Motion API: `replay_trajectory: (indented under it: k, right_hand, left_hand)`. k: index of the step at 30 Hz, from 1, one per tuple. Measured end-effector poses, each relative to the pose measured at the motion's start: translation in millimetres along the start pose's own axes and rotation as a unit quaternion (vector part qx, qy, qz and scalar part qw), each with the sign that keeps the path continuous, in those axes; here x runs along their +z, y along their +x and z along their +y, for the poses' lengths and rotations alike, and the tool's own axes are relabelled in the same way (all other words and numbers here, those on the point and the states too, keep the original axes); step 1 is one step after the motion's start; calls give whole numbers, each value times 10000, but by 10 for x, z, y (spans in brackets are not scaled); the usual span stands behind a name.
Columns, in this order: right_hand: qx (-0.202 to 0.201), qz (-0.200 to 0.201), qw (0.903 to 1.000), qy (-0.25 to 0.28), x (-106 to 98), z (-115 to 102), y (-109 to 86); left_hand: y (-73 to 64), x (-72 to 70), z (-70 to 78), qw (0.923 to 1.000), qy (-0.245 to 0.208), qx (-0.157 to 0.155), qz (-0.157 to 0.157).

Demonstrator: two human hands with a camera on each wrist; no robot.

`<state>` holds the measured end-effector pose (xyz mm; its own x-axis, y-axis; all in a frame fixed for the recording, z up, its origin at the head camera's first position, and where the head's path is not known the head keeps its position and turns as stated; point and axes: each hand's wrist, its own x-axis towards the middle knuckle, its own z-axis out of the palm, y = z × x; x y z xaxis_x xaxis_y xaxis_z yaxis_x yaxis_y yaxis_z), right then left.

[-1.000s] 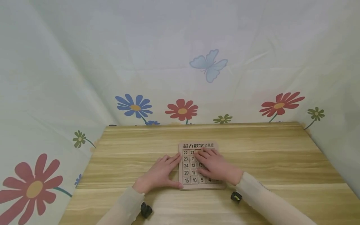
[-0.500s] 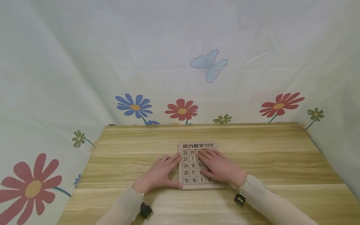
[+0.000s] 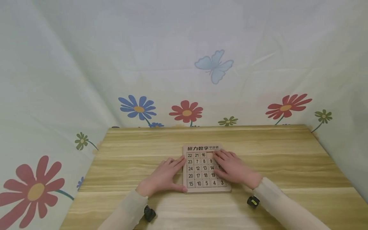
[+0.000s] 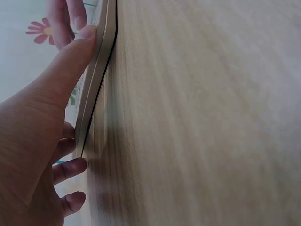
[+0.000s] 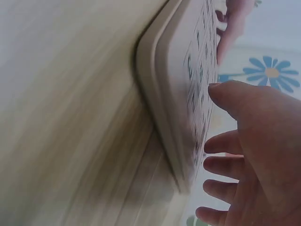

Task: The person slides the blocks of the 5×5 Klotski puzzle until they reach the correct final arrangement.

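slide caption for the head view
A person's left grip at the left edge of a number puzzle on a wood-grain table, right grip over the rightmost tiles.

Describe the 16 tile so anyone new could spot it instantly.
On the wood-grain table lies a pale number board. In its top row, third from the left, sits the 16 tile. Unlike the 21 tile beside it and the 8 tile below, it has the open slot directly to its right.
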<state>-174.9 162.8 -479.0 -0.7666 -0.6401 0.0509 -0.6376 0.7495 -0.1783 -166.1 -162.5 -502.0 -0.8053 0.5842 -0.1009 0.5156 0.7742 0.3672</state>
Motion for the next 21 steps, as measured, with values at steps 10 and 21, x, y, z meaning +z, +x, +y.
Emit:
replay_trajectory:
  k: [10,21]
  right_hand:
    - [253,-130,9994,-193,23,127,-77]
    - [-15,-60,10000,10,85,32,23]
  left_hand:
    - [7,10,-16,10000,32,26,34]
    - [-7,-7,1,10000,21,14,24]
